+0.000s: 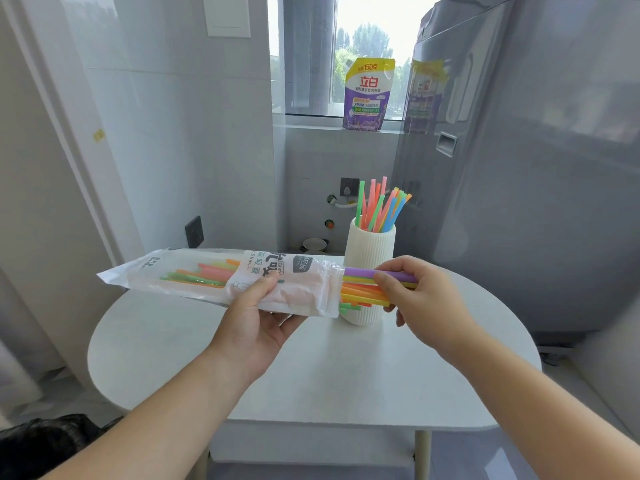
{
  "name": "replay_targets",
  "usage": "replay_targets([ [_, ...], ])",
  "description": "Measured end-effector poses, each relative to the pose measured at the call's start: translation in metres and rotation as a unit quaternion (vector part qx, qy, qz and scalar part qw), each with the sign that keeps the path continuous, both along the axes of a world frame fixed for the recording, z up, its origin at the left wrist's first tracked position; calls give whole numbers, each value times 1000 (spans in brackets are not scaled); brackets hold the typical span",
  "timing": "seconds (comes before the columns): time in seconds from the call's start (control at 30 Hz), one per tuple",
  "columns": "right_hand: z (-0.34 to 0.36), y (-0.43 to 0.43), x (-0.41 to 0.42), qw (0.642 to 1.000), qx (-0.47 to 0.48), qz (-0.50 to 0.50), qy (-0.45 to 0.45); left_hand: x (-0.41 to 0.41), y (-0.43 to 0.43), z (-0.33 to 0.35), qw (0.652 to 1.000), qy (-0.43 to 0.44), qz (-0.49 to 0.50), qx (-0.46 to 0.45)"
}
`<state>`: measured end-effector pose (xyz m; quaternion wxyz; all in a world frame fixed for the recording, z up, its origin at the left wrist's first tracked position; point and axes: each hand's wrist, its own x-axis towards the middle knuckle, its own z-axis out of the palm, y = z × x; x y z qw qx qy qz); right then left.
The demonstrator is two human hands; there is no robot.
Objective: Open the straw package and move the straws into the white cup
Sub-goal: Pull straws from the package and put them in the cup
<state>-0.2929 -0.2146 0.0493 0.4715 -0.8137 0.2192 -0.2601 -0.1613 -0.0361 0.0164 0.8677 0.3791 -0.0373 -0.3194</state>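
Drawing a fresh bunch out of the straw package [221, 278] looks to be the step in hand: the clear plastic sleeve lies crosswise through the middle of the frame, held off the table, its open end pointing right, and a fan of purple, yellow, orange and green straws [360, 289] juts from that mouth. The right hand [426, 299], centre right, has its fingers [384, 284] curled closed around the outer ends of these straws, thumb hidden behind them. The left hand [256, 313], centre of the frame, cradles the package from below, thumb pressed on the printed face and the other fingers wrapped underneath, closed on it firmly. More straws remain in the left half of the sleeve, so the transfer seems partway done. Just behind the package mouth stands the ribbed white cup [369, 251], already holding a spray of green, pink, orange and blue straws that lean out of its rim. The cup rests on the round white table [311, 358]. The next move would call for pulling the gripped bunch clear to the right, tipping it upright, and lowering it into the cup without knocking the cup over. Farther out, a purple detergent pouch [367, 95] sits on the windowsill at upper centre, and a grey washing machine [536, 168] fills the right side.
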Motion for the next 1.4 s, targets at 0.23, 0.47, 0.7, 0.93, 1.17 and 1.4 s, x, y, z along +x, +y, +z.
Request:
replay_targets([
  [0.23, 6, -11, -4, 997, 80, 13, -6, 0, 0, 1, 1000, 17, 3, -3],
  [0.47, 7, -17, -6, 994, 104, 18, -3, 1, -1, -1, 1000, 21, 3, -4],
  [0.7, 1, -3, 8, 999, 49, 2, 13, -5, -5, -1, 1000, 19, -9, 4],
  [0.93, 2, -4, 5, 998, -64, 16, 11, -4, -3, -1, 1000, 18, -6, 3],
  [1.17, 9, -19, -2, 999, 30, 8, 18, 0, -1, 0, 1000, 24, 2, 3],
  [1.4, 12, -35, -15, 986, 165, 12, 20, 3, 0, 0, 999, 28, 20, 13],
])
